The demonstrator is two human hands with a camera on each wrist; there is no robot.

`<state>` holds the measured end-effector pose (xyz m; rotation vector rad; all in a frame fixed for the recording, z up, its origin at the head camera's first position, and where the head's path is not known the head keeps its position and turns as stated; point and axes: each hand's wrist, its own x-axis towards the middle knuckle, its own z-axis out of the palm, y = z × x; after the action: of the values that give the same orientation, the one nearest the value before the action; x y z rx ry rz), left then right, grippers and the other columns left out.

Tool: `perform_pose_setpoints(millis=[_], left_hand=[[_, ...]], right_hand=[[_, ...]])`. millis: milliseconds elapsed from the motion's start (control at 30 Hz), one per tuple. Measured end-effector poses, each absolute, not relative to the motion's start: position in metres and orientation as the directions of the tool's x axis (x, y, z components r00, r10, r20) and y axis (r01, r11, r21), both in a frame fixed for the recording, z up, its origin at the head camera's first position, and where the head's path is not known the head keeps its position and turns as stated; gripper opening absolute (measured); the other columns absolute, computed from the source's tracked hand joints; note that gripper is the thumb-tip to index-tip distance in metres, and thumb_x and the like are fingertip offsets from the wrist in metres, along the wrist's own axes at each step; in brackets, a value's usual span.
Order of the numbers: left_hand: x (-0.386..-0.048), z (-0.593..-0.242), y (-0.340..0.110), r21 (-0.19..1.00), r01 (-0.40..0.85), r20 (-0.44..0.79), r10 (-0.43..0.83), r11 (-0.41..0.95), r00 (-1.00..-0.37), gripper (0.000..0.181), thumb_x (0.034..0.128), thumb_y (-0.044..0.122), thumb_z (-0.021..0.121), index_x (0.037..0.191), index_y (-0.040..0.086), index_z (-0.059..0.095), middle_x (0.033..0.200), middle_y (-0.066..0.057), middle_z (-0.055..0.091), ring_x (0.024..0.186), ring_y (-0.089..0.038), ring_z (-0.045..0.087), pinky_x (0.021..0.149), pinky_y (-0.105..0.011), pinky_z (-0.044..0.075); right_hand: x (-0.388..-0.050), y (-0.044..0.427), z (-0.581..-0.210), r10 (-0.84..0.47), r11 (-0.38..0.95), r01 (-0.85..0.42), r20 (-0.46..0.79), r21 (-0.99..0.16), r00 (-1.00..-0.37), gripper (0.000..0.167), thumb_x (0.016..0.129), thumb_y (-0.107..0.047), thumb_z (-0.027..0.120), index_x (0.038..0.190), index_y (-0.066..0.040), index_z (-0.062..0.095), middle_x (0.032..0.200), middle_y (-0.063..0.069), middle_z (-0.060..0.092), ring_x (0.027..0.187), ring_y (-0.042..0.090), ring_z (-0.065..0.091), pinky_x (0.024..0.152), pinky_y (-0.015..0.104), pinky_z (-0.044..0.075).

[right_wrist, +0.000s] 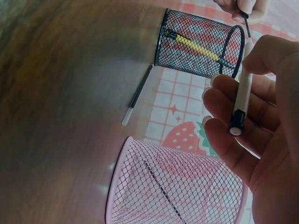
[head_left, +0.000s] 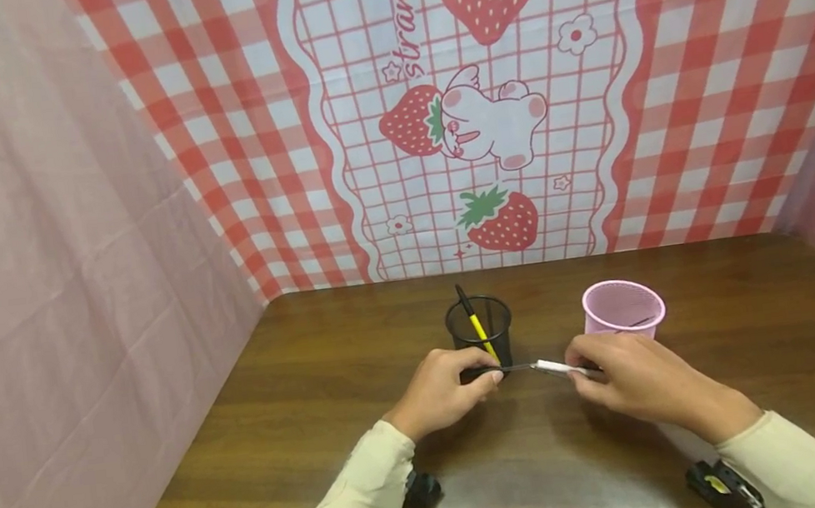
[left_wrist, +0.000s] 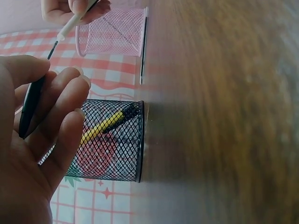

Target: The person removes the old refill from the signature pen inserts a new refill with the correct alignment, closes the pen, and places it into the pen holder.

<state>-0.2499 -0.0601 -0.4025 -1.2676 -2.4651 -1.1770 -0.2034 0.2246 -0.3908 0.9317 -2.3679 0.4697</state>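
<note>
My left hand [head_left: 453, 387] pinches a black, tapered pen piece [left_wrist: 32, 102] between thumb and fingers. From it a thin dark rod [left_wrist: 53, 50] runs to the end of a white pen barrel [right_wrist: 243, 91]; how far it goes in, I cannot tell. My right hand [head_left: 636, 379] holds that barrel, whose rear end is black, with thumb and fingers. Just beyond the left hand stands a black mesh pen cup [head_left: 505, 335] with a yellow-and-black pen [head_left: 478, 325] leaning in it. A pink mesh cup [head_left: 596, 323], behind the right hand, contains a thin dark stick [right_wrist: 163, 191].
A slim black-and-white stick [right_wrist: 137, 96] lies on the wooden table [head_left: 301, 383] between the two cups. A red-and-white strawberry cloth [head_left: 273, 135] hangs behind the table, with pink fabric [head_left: 74, 242] along the left side.
</note>
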Motion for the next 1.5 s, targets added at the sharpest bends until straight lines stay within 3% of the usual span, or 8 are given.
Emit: perform_pose_setpoints(millis=[333,567,767,1167,1500], left_hand=[[-0.2461,-0.4053,-0.0626,0.613,0.723,0.421,0.642,0.319,-0.64,0.014,0.0973,0.02,0.068,0.106,0.01,0.074,0.079,0.007,0.072,0.062,0.007,0.062,0.063,-0.017,0.052],[-0.2477,-0.4066,-0.0608,0.597,0.735,0.435,0.64,0.322,-0.634,0.014,0.0966,0.019,0.069,0.105,0.01,0.075,0.079,0.008,0.072,0.062,0.008,0.061,0.065,-0.016,0.052],[-0.2481,-0.4052,-0.0599,0.6,0.733,0.432,0.642,0.32,-0.633,0.014,0.0965,0.019,0.069,0.105,0.01,0.075,0.079,0.007,0.073,0.063,0.009,0.062,0.066,-0.016,0.052],[-0.2479,-0.4048,-0.0619,0.661,0.69,0.406,0.632,0.296,-0.66,0.014,0.0962,0.015,0.07,0.105,0.005,0.073,0.081,0.003,0.073,0.065,-0.011,0.071,0.062,-0.018,0.055],[-0.2472,-0.4047,-0.057,0.655,0.7,0.401,0.655,0.284,-0.64,0.013,0.0966,0.016,0.069,0.106,0.008,0.073,0.083,0.003,0.074,0.064,0.003,0.066,0.062,-0.017,0.054]], right_hand=[[-0.2014,0.2222,-0.3961,-0.501,0.673,-0.72,0.612,-0.169,-0.612,0.026,0.075,-0.01,0.078,0.087,-0.025,0.061,0.079,-0.022,0.054,0.069,-0.003,0.051,0.059,0.021,0.046],[-0.2027,0.2206,-0.3995,-0.485,0.609,-0.758,0.648,-0.232,-0.588,0.029,0.074,-0.004,0.079,0.088,-0.023,0.063,0.082,-0.02,0.059,0.071,-0.004,0.053,0.063,0.013,0.044],[-0.2044,0.2185,-0.3994,-0.478,0.542,-0.795,0.678,-0.274,-0.559,0.033,0.072,0.003,0.08,0.089,-0.02,0.065,0.084,-0.017,0.062,0.072,-0.001,0.055,0.064,0.015,0.045],[-0.205,0.2174,-0.3956,-0.46,0.439,-0.814,0.683,-0.38,-0.567,0.033,0.075,0.008,0.077,0.092,-0.018,0.068,0.085,-0.012,0.063,0.073,0.002,0.057,0.065,0.015,0.046],[-0.2056,0.2173,-0.3956,-0.485,0.406,-0.821,0.666,-0.402,-0.566,0.041,0.072,0.011,0.077,0.1,-0.018,0.069,0.089,-0.008,0.065,0.077,0.004,0.058,0.068,0.017,0.047]])
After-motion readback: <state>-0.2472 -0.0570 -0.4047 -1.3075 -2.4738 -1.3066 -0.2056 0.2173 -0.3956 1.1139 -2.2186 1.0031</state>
